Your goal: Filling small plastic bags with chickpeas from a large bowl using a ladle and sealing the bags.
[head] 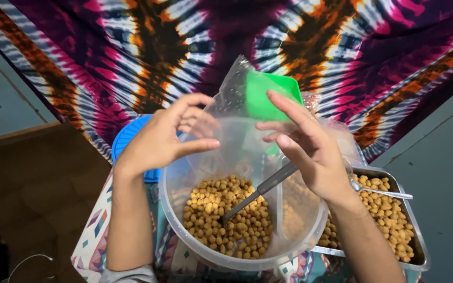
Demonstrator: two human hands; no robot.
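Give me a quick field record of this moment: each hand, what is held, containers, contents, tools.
left hand: pinching the edge of a clear plastic bag
right hand: fingers on the same bag, by a green plastic square piece
below the hands: round clear plastic tub with small brown pellets
tool in tub: dark-handled scoop
at right: metal tray of the same pellets, with a metal spoon
behind: blue round lid, partly hidden
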